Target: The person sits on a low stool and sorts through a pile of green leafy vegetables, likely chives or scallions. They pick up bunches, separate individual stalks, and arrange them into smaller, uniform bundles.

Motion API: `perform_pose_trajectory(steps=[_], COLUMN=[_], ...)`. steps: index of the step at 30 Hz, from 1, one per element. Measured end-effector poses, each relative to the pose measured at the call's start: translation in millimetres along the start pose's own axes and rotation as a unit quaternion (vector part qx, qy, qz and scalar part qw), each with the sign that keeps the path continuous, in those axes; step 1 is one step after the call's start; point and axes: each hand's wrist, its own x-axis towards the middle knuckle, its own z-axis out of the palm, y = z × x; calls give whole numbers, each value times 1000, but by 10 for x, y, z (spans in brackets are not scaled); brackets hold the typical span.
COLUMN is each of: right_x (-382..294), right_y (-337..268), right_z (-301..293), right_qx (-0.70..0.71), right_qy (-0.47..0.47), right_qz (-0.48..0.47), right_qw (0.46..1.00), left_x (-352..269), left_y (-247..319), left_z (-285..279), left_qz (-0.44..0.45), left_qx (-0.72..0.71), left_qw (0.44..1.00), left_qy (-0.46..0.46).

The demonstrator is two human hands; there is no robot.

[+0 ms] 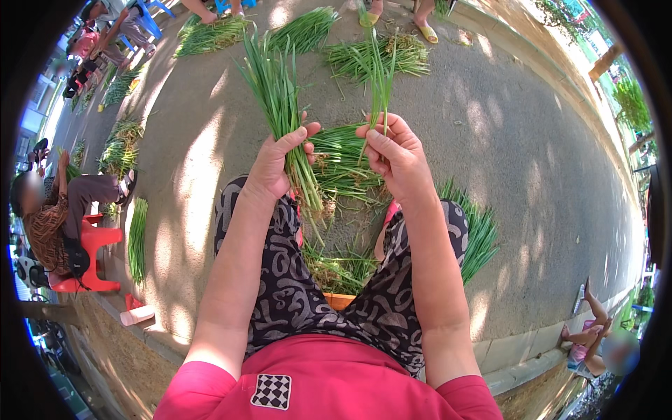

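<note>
My left hand is closed around a thick bundle of long green Chinese chives, with the pale root ends pointing down toward my knees. In my right hand, a few chive stalks stand upright, pinched between thumb and fingers. Beyond and below both hands lies a pile of chives on the pavement. Between my feet are loose leaves and root scraps, in front of an orange seat edge. Another chive pile lies beside my right knee.
More chive heaps lie ahead near other people's feet. At left, a person sits on a red plastic stool, near a chive bundle and a pale cylindrical container. Another person sits by the curb at lower right.
</note>
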Motion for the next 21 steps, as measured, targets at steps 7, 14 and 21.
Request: perform_pose_trajectory(steps=[7, 14, 21], right_x=[2, 12, -17], right_y=[-18, 10, -3], right_z=[38, 63, 121], right_qx=[17, 1, 33], right_qy=[23, 90, 35], right_qz=[10, 6, 49], right_qw=[1000, 996, 998], left_x=[10, 9, 25], left_y=[8, 16, -1], left_z=[-52, -32, -51], left_qz=[15, 8, 11], left_qx=[-10, -35, -33], left_qw=[1000, 999, 999], left_qy=[-5, -5, 6])
